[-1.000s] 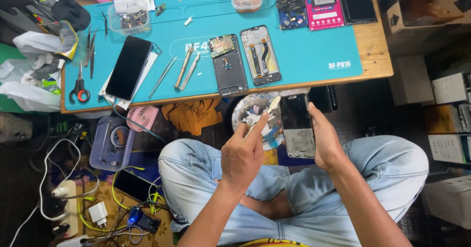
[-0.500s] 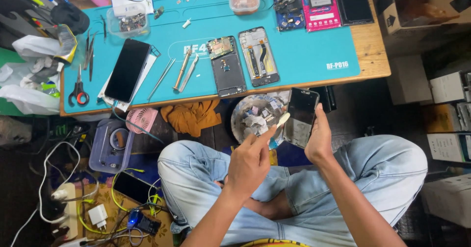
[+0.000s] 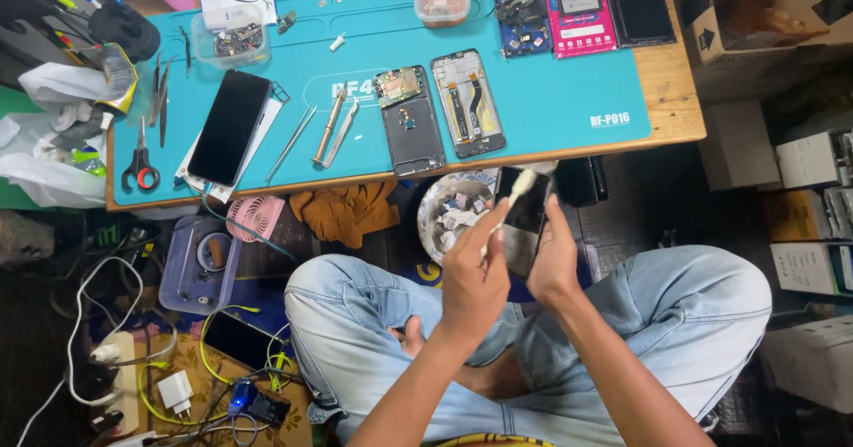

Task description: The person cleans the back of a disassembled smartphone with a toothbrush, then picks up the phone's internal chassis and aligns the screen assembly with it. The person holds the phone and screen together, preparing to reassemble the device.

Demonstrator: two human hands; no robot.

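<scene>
Here, a dark phone panel (image 3: 526,220) is gripped upright by the right hand (image 3: 553,265) above the lap, just below the worktop (image 3: 675,91) edge. A pale brush-like tool (image 3: 508,209) (its tip resting against the panel) is pinched by the left hand (image 3: 473,283). Two opened phones (image 3: 440,109) are laid on the teal mat (image 3: 551,91).

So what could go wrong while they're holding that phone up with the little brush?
The phone is held in the air by the right hand alone, above the bowl of scraps and the floor, so it might slip and fall. The left hand pokes a thin brush at it; pushing too hard could scratch or shift something. Cables are tangled by the knee, so a leg move could snag them.
</scene>
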